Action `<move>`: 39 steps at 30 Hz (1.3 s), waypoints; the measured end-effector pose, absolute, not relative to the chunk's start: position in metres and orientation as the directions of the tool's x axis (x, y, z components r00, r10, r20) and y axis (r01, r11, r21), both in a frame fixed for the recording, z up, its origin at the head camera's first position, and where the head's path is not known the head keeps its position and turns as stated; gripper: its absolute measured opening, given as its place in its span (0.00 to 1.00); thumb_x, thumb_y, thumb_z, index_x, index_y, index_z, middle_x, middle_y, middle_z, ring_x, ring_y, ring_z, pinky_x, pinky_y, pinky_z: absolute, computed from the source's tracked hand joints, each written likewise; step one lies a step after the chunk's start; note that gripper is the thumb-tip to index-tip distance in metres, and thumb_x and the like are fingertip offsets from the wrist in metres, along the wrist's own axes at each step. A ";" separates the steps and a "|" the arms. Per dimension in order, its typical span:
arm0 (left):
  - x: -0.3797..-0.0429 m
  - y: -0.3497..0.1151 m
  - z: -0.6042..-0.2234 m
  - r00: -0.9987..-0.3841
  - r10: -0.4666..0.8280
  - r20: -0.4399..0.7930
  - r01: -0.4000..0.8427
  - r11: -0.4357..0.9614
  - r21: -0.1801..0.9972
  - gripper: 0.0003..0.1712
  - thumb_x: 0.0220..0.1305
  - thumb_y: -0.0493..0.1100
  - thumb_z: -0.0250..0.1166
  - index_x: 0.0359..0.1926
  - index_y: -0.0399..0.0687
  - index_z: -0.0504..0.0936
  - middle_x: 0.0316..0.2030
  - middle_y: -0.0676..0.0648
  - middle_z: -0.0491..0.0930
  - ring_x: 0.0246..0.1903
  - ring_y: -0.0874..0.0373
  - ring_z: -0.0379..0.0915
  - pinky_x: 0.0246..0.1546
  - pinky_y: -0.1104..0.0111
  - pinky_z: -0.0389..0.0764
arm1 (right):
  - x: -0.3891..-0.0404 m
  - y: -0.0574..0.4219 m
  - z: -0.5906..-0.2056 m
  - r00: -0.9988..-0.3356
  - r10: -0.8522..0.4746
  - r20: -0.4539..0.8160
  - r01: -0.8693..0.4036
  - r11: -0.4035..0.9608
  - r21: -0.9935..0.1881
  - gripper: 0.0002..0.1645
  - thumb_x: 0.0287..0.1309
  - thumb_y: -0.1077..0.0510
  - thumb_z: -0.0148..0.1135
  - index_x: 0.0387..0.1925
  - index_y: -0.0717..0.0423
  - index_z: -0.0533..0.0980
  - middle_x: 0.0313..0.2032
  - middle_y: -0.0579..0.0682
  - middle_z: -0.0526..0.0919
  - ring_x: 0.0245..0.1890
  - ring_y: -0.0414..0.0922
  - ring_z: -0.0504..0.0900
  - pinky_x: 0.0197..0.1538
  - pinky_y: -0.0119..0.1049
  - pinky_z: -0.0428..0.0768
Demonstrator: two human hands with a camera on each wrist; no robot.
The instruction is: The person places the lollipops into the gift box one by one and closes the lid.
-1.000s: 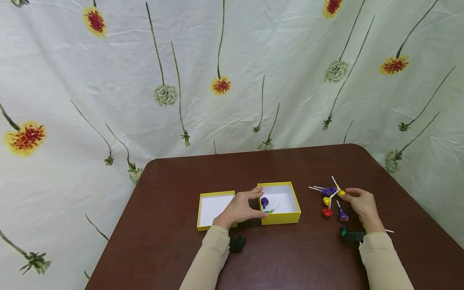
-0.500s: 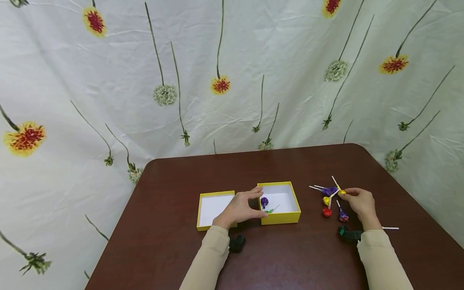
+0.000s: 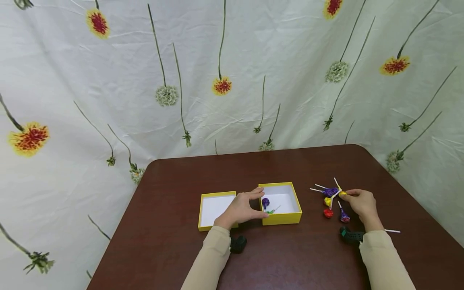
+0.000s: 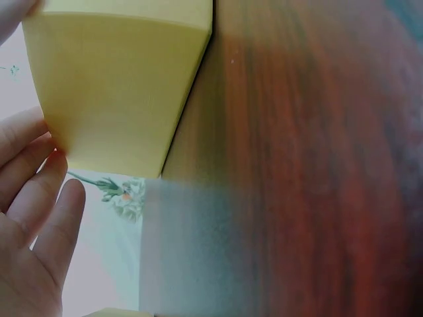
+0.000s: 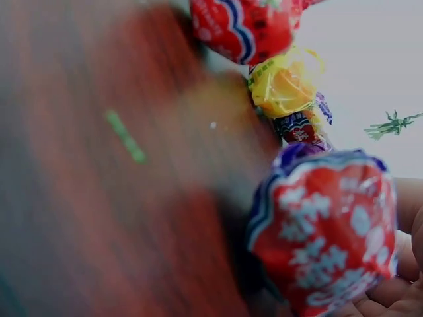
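My left hand (image 3: 243, 209) grips the left end of an open yellow box (image 3: 281, 218) with a white inside, thumb at its front corner and fingers at the back. In the left wrist view, fingertips lie against the box's yellow side (image 4: 112, 92). A purple lollipop (image 3: 266, 202) and a green one (image 3: 270, 211) lie in the box. At the right, my right hand (image 3: 363, 204) pinches a yellow lollipop (image 3: 342, 193) at its head, among the loose pile. The right wrist view has a red-and-purple wrapped lollipop (image 5: 324, 231) close up, partly hiding the fingers.
A shallow yellow lid (image 3: 216, 208), white inside, lies left of the box, partly behind my left hand. Purple lollipops (image 3: 330, 192), another yellow one (image 3: 328, 201) and a red one (image 3: 328, 213) lie around my right fingertips. A white stick (image 3: 392, 231) pokes out beside my right wrist.
Both hands keep their places on the box and the yellow lollipop. My right forearm now covers the head of the lollipop beside the wrist, which partly showed earlier. The view has shifted slightly.
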State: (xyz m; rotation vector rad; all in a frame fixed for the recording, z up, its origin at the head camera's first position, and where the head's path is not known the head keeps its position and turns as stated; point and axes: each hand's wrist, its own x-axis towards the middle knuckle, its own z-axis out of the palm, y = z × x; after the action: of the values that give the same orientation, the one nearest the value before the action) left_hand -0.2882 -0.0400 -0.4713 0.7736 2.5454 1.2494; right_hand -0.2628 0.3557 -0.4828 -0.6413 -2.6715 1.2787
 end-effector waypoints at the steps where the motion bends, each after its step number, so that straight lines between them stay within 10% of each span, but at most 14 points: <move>1: -0.288 -0.040 -0.471 -0.843 0.536 0.047 0.365 0.505 0.782 0.46 0.52 0.55 0.78 0.70 0.46 0.73 0.73 0.57 0.65 0.75 0.52 0.57 0.74 0.46 0.60 | -0.263 0.356 -0.483 -0.905 0.419 -0.078 0.324 0.558 -0.764 0.25 0.66 0.53 0.63 0.50 0.75 0.78 0.56 0.74 0.74 0.51 0.64 0.74 0.45 0.50 0.76; 15: -0.289 -0.039 -0.473 -0.845 0.533 0.038 0.358 0.512 0.781 0.46 0.52 0.56 0.78 0.70 0.48 0.73 0.73 0.57 0.65 0.75 0.52 0.57 0.73 0.47 0.62 | -0.258 0.352 -0.478 -0.900 0.435 -0.004 0.280 0.574 -0.770 0.23 0.63 0.55 0.65 0.47 0.75 0.79 0.51 0.72 0.78 0.43 0.57 0.78 0.32 0.33 0.73; 39: -0.289 -0.039 -0.472 -0.846 0.532 0.043 0.367 0.520 0.771 0.45 0.52 0.55 0.78 0.70 0.48 0.73 0.73 0.57 0.66 0.75 0.53 0.57 0.74 0.47 0.60 | -0.250 0.328 -0.441 -0.902 0.418 0.111 0.181 0.599 -0.780 0.23 0.65 0.50 0.64 0.51 0.66 0.81 0.47 0.64 0.84 0.32 0.41 0.75 0.29 0.32 0.74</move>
State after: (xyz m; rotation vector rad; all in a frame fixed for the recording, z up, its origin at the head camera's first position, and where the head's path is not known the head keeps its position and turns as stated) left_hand -0.2887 -0.0386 -0.4723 0.7666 2.5615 1.2285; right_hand -0.2497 0.3282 -0.4414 -0.4896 -2.5459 1.1957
